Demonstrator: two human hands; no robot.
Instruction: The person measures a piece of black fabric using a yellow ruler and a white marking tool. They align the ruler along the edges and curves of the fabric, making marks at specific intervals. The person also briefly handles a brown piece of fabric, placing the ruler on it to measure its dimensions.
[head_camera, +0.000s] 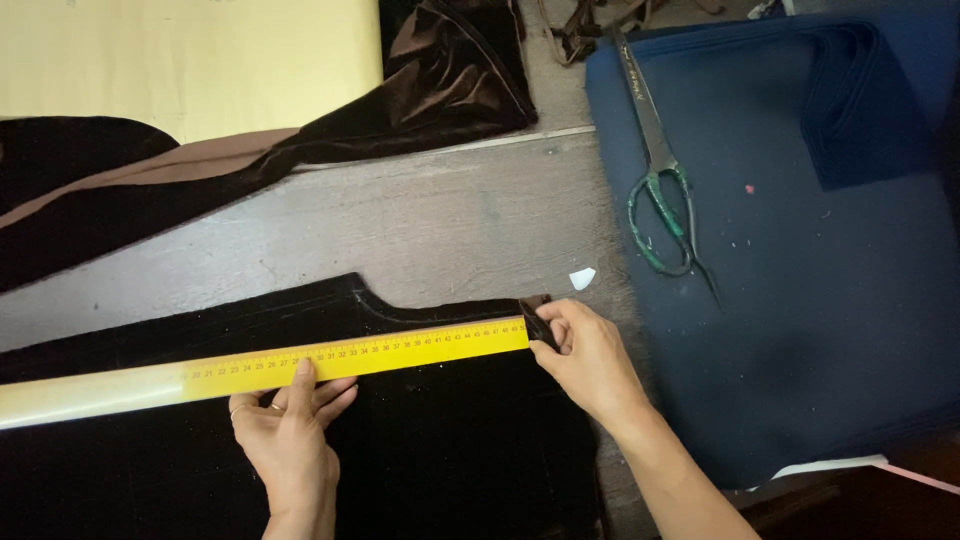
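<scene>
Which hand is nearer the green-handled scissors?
Right. The right hand pinches the corner of the black fabric at the yellow ruler's end, just below-left of the scissors. The left hand presses the ruler's middle, much farther left.

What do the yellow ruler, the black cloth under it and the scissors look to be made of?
The yellow ruler looks like painted metal or hard plastic: flat, rigid, slightly glossy. The black cloth seems to be velvet, judging by its deep, soft sheen. The scissors have long grey metal blades and green-coated handle loops.
</scene>
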